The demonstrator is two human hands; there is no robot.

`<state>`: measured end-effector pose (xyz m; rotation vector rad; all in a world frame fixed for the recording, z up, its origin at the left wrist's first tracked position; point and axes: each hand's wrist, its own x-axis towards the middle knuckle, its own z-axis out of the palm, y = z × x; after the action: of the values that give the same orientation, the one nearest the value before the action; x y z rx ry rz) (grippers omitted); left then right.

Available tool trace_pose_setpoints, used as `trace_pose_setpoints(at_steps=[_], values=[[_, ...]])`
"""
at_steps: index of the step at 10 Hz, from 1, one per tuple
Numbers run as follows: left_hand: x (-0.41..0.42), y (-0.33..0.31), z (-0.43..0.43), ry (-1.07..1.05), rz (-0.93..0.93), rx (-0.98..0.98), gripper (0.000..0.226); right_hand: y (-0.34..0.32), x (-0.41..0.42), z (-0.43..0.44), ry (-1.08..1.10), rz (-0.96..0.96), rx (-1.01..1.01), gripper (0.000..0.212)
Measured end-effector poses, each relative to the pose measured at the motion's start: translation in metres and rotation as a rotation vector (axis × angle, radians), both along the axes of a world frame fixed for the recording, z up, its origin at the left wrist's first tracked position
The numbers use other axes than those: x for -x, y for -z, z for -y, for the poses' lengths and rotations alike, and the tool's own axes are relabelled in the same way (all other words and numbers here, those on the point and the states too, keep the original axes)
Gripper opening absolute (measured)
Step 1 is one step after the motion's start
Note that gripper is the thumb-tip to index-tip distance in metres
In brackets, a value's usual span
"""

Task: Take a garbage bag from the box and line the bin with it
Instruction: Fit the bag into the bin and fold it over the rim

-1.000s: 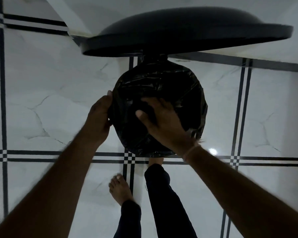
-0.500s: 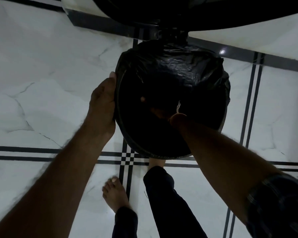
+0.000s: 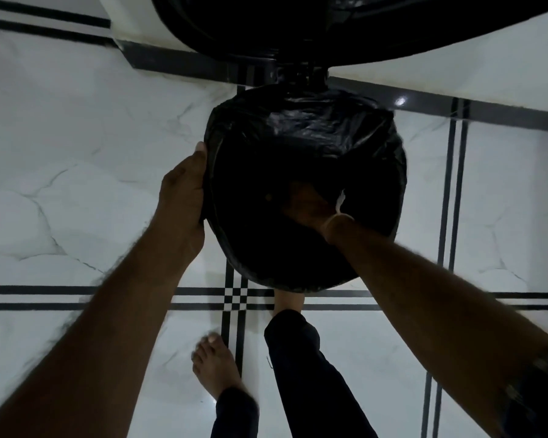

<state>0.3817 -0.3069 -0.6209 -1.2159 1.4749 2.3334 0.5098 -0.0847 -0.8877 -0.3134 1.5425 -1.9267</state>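
Observation:
A round bin (image 3: pixel 231 263) stands on the floor in front of me, seen from above. A black garbage bag (image 3: pixel 314 124) is draped over its rim and hangs down into it. My left hand (image 3: pixel 184 191) grips the left rim, pressing the bag's edge against it. My right hand (image 3: pixel 304 203) is down inside the bin up to the wrist, in the dark; I cannot see whether its fingers are spread. The box is not in view.
The bin's raised black lid (image 3: pixel 377 23) stands open at the top of the view. White marble floor (image 3: pixel 76 153) with black lines lies all around. My bare left foot (image 3: pixel 215 365) and my right leg (image 3: pixel 310 374) are just in front of the bin.
My right hand has gone from the bag's top down into the bin, pushing the bag in. The view has moved closer. My left hand stays on the rim.

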Motion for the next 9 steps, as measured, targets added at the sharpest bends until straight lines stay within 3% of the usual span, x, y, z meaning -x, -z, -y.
trace_pose_setpoints(at_steps=[1,2,3,4,5,6,7,8,9], values=[[0.008,-0.009,0.002,-0.002,0.08,0.033,0.045,-0.17,0.222,0.014,-0.051,-0.685,-0.917,0.046],[0.026,-0.021,0.002,0.007,0.084,0.154,0.049,-0.274,0.215,0.006,0.05,-0.678,-0.944,0.029],[0.048,-0.033,0.002,0.099,-0.004,0.341,0.035,-0.298,0.223,-0.004,0.255,-0.731,-0.919,0.038],[0.066,-0.031,0.007,0.19,-0.022,0.477,0.013,-0.309,0.26,-0.013,0.438,-0.66,-1.082,0.047],[0.075,-0.027,0.011,0.172,0.033,0.471,0.014,-0.299,0.279,-0.023,0.403,-0.493,-0.99,0.015],[0.081,-0.025,0.014,0.195,0.074,0.43,0.019,-0.291,0.303,-0.033,0.392,-0.241,-0.777,0.011],[0.09,-0.022,0.023,0.301,0.113,0.322,0.02,-0.288,0.321,-0.037,0.235,-0.003,-0.67,0.018],[0.099,-0.019,0.029,0.372,0.198,0.198,0.024,-0.29,0.337,-0.034,0.065,0.092,-0.684,0.032],[0.104,-0.011,0.032,0.45,0.269,0.155,0.028,-0.285,0.344,-0.028,0.026,0.326,-0.66,0.039]])
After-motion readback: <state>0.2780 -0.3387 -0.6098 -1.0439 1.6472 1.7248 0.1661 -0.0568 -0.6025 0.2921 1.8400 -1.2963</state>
